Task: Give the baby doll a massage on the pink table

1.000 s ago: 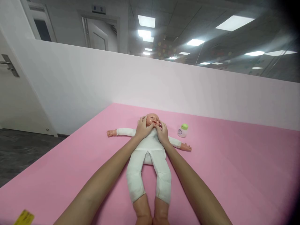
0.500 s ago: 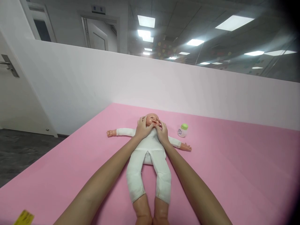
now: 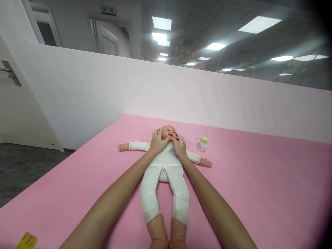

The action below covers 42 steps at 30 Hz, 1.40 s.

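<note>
Head view: your 2 hands sit on either side of the doll's (image 3: pixel 166 162) face. Your left hand (image 3: pixel 157 141) cups the cheek on the left of the picture, fingers curled up along the side of the head, thumb near the mouth. Your right hand (image 3: pixel 179 147) presses the other cheek, fingertips by the temple. Neither grip is clenched; both lie open against the face, touching it rather than closing round it.

The doll lies on its back near the middle of the pink bench (image 3: pixel 259 193), head pointing away from you, legs toward you. Its arms are spread straight out to both sides, and it wears a white one-piece suit (bare feet run out of the picture at the bottom edge). Your forearms run along both sides of its body and partly cover the shoulders.

A small bottle (image 3: pixel 202 144) with a green cap stands upright on the bench near the doll's head, to the right and apart from your right hand. A yellow tag (image 3: pixel 26 240) lies at the bench's near left corner. A white wall (image 3: pixel 129 90) stands behind the bench.
</note>
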Each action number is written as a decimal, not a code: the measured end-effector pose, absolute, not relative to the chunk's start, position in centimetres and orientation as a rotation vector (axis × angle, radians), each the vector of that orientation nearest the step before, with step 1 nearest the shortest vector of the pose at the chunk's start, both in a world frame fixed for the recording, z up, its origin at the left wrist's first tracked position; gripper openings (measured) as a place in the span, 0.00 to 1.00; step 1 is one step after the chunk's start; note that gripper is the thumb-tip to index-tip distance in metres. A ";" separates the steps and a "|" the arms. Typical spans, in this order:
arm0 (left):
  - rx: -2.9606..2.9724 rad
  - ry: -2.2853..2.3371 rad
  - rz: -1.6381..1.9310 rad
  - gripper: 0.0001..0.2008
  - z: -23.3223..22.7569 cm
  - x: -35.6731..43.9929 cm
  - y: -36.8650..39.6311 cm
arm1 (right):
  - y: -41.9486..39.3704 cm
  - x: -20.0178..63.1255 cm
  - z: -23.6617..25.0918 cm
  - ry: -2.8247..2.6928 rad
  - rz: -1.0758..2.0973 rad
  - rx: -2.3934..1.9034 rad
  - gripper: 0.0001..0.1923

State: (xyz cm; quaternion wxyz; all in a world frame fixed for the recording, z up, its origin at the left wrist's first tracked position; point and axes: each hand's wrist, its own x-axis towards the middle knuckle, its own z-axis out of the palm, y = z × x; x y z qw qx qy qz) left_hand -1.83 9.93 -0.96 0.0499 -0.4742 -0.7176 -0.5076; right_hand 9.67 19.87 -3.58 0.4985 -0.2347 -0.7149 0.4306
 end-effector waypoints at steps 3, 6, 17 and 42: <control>-1.451 -2.179 -1.546 0.31 -0.9 -1.8 9.9 | 19.8 9.7 -3.5 -1.723 1.050 -0.578 0.30; -1.452 -2.176 -1.541 0.30 -0.9 -1.8 9.9 | 19.7 9.7 -3.4 -1.725 1.050 -0.579 0.30; -1.451 -2.174 -1.541 0.31 -1.2 -2.0 10.1 | 19.8 9.7 -3.5 -1.726 1.049 -0.568 0.30; -1.456 -2.153 -1.552 0.31 -1.1 -1.9 10.0 | 19.8 9.7 -3.6 -1.717 1.055 -0.574 0.28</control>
